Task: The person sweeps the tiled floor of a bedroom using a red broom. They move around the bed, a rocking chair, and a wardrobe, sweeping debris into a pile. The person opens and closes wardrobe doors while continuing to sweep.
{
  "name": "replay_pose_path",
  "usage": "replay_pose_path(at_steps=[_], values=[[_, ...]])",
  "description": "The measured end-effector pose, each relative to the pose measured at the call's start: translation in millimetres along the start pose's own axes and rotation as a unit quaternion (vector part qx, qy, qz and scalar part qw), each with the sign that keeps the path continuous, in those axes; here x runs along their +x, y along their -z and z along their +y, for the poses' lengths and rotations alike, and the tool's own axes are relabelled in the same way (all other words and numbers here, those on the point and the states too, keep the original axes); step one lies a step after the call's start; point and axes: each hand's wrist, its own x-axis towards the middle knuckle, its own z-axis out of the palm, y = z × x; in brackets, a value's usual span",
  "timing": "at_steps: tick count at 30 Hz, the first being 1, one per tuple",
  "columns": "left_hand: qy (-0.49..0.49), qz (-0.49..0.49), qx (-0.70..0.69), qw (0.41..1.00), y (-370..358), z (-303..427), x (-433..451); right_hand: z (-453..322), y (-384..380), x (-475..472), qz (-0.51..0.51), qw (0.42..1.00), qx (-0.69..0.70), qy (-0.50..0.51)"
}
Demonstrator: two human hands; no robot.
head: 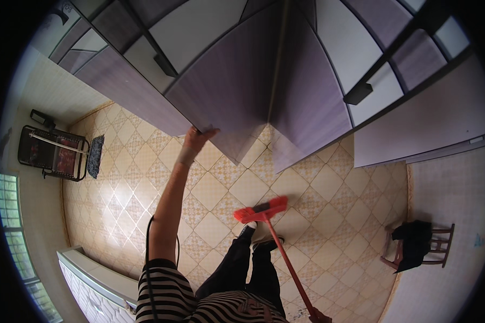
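Note:
My left hand point(198, 140) reaches forward and grips the edge of a purple-and-white wardrobe door point(222, 76), near its bottom corner. The thumb lies on the door's face. A long black handle point(165, 64) runs down that door. Beside it, at an angle, stands a second purple-and-white door point(311, 89) with its own black handle point(359, 93). At the bottom of the view my right hand point(320, 317), partly cut off, holds the red handle point(289, 264) of a broom. The broom's red-and-dark bristle head point(262, 208) is at the floor just ahead of my shoes, slightly blurred.
Patterned tiles cover the floor point(210, 189). A folding chair point(54, 152) stands by the left wall, with a dark fluffy mat point(95, 156) beside it. At right is a wooden chair point(442, 244) draped with black cloth point(412, 244). A bed frame point(99, 278) lies lower left.

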Motion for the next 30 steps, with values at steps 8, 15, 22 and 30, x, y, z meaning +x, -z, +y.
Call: replay_pose_path(at_steps=[8,15,22,30], values=[[0.005,0.045,0.019,0.999,51,-23,45,-113,-13,149,0.038,0.962,-0.195,0.188],[0.024,0.105,0.137,0.985,75,-24,70,-202,-38,307,0.055,0.97,-0.113,0.208],[0.034,0.147,0.166,0.975,90,-32,94,-148,-83,317,0.074,0.987,0.043,0.134],[0.032,0.143,0.123,0.982,84,-16,85,-103,-134,230,0.041,0.959,0.255,-0.118]])
